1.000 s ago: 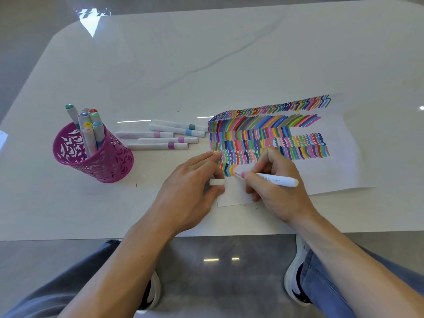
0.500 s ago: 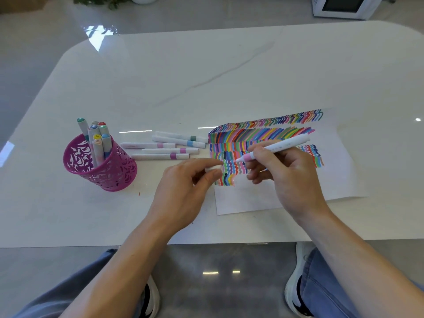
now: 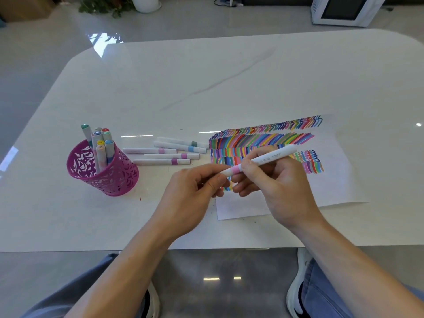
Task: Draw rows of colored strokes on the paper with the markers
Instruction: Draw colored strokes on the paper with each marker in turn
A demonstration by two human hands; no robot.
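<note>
A white sheet of paper (image 3: 332, 180) lies on the table with rows of coloured strokes across its upper half. My right hand (image 3: 275, 189) grips a white marker with a pink band (image 3: 263, 160), lifted above the paper's left part. My left hand (image 3: 190, 196) pinches the white cap on the marker's pink end, the cap now on the tip. Several more markers (image 3: 165, 154) lie side by side left of the paper.
A magenta cut-out pen cup (image 3: 110, 177) with several markers stands at the left on the white marble table (image 3: 206, 88). The table's near edge runs just below my wrists. A white appliance (image 3: 344, 10) and a plant pot stand on the floor beyond.
My right hand lifted the pink marker off the paper and turned it level. My left hand raised the cap from the table and pushed it over the tip. My view tilted up.
</note>
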